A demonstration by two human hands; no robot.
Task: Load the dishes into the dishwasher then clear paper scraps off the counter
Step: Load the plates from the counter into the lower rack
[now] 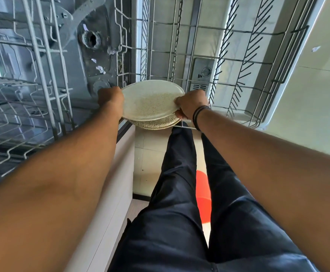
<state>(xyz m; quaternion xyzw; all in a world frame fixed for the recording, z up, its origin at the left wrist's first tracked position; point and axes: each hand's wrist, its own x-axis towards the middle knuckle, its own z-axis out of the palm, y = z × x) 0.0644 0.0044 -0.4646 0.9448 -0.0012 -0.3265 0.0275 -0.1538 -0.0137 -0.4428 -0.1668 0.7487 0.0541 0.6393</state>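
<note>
- Holding a small stack of plates (150, 103) between both hands, the person leans over the open dishwasher; the stack sits level, just past the near edge of the pulled-out lower rack (236, 73).
- Left hand (110, 98) curls round the stack's left rim; right hand (191, 104) grips the right rim, thumb on the top plate and fingers underneath. Both hands are closed on the plates.
- At least two plates show: a pale top one and a speckled one under it, its edge peeking out on the near side.
- The stack lies flat, faces up, while the rack's tines (244, 61) run away in slanted rows to the right and far of the hands. I judge each plate must be tipped on edge to slot between them, and the right hand is the nearer one to those rows.
- Rack wire directly beyond the plates looks unfilled, so there seems room to set them.
- Upper rack (22, 91) hangs at the left, also without dishes that I can see.
- Paper scraps (100, 69) lie on the tub floor (99, 55) beyond the left hand.
- Below, dark trousers (176, 193), pale floor tile (317, 91) and an orange patch (203, 185).
</note>
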